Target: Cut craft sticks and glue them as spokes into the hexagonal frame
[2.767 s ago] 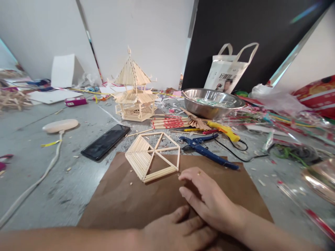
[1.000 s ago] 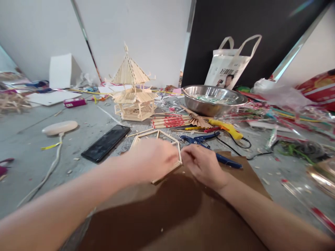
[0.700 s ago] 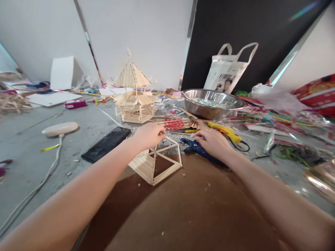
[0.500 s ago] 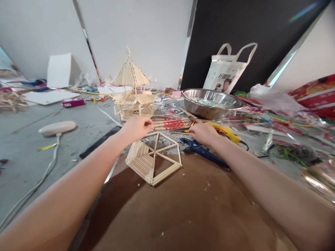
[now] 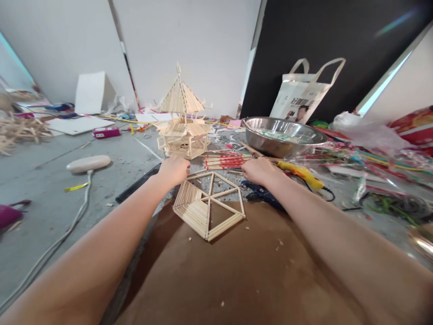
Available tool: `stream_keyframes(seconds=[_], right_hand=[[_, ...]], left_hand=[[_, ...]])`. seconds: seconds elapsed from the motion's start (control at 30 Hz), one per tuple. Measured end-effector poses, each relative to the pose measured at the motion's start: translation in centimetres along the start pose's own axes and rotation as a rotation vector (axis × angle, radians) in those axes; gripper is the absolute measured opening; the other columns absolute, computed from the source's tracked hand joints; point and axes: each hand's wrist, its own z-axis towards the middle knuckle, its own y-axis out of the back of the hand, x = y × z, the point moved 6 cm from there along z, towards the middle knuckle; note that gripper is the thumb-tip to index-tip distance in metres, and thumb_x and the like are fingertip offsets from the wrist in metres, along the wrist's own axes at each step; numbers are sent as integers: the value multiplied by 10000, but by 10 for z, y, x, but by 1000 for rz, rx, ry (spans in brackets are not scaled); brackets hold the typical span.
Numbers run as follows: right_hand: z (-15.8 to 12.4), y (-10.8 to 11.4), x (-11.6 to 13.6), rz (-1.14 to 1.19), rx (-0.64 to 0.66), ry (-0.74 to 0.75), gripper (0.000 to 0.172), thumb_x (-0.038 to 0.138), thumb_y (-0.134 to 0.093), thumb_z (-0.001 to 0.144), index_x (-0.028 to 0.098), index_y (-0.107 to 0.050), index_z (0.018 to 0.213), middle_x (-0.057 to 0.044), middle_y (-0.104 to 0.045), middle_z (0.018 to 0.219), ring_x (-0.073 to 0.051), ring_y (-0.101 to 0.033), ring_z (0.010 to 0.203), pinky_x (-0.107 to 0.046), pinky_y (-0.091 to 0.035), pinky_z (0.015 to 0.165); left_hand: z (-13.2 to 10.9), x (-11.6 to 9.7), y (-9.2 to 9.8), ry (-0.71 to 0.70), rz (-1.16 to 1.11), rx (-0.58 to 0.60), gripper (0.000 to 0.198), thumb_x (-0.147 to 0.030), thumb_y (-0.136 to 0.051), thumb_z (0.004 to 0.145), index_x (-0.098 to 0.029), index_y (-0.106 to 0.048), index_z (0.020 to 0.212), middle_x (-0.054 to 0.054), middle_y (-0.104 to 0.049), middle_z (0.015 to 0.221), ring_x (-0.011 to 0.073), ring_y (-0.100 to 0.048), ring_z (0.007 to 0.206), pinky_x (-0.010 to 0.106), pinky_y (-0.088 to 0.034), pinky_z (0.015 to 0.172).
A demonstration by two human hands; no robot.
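Behind the upper left edge of a flat hexagonal frame of wooden sticks (image 5: 191, 210), my left hand (image 5: 173, 171) is closed, with a thin wooden stick (image 5: 196, 173) showing at its fingertips. Sticks fill part of the frame; its other sections are open between spokes. To the right, my right hand (image 5: 259, 171) is closed near blue-handled pliers (image 5: 262, 193), partly hidden by my forearm. A short stick (image 5: 234, 172) shows at its fingertips. Red-marked sticks (image 5: 226, 161) lie just beyond, between the hands. A stick-built pavilion model (image 5: 182, 128) stands behind my left hand.
A brown board (image 5: 216, 271) lies under the frame's near part. Beyond my right hand are a yellow-handled corded tool (image 5: 301, 175) and a metal bowl (image 5: 284, 142). A dark flat device (image 5: 135, 186) lies left, near a white corded device (image 5: 88, 164). Scraps litter the floor.
The view has shifted, moving the scene slightly right. My left hand is lower beside the hexagon, and a stick now shows at its fingertips. My right hand now sits closer to the hexagon.
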Motion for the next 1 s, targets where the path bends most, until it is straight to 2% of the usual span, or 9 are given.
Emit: stream_keyframes(seconds=[0.13,0.33,0.4,0.47,0.53,0.63,0.73,0.87,1.0], right_hand=[[-7,8,-7,42,-112,-12,272,228,-365,755,138,-618,802,-120,-621,877,-226,-548,842,-342,-371,731],[-23,18,-7,172,-238,-80,296,248,-343,776,180,-589,926,-69,-609,948,-185,-542,861,-311,-379,747],[-33,26,5,298,-287,-64,312,233,-324,787,200,-553,996,-26,-598,984,-131,-538,860,-246,-387,744],[-47,37,23,703,-327,10,271,212,-374,757,171,-570,939,-17,-623,876,-104,-555,742,-209,-411,670],[-64,49,45,984,-272,136,248,178,-397,734,158,-575,905,-9,-624,797,-97,-553,712,-204,-419,642],[-86,62,68,1122,-211,276,225,136,-413,708,161,-593,842,2,-613,752,-87,-538,673,-205,-415,608],[-94,56,65,1170,-194,230,225,123,-414,706,163,-599,827,5,-605,714,-82,-525,634,-207,-406,584],[-87,29,38,1254,-239,44,163,182,-453,703,150,-587,791,-9,-606,710,-97,-528,643,-227,-410,601],[-78,6,19,1371,-264,-57,161,205,-456,703,144,-569,800,-3,-575,668,-82,-498,564,-224,-408,558]], left_hand=[[0,5,-11,12,29,60,277,-284,-412,688,-206,-618,856,97,-616,858,254,-511,894,337,-409,710],[-1,4,-11,7,28,53,262,-291,-400,699,-234,-631,809,79,-619,821,238,-511,871,323,-398,705],[0,4,-13,17,28,60,253,-291,-406,699,-237,-633,796,70,-619,824,226,-512,861,310,-396,704],[1,4,-14,17,26,71,246,-295,-412,699,-245,-634,795,57,-619,832,214,-510,861,300,-392,713],[2,4,-15,17,24,72,248,-298,-411,704,-256,-632,808,51,-617,843,208,-504,872,295,-387,725],[1,2,-15,8,32,53,256,-284,-392,718,-254,-626,818,51,-614,851,203,-500,879,294,-384,734],[0,0,-16,-28,71,40,247,-264,-384,721,-203,-616,779,70,-612,841,212,-499,877,300,-385,734],[-1,-2,-18,-52,110,40,235,-234,-375,719,-146,-591,751,112,-602,836,240,-498,876,320,-389,721],[0,0,-15,-39,117,43,230,-230,-358,735,-142,-570,750,119,-599,835,255,-501,869,330,-394,693]])
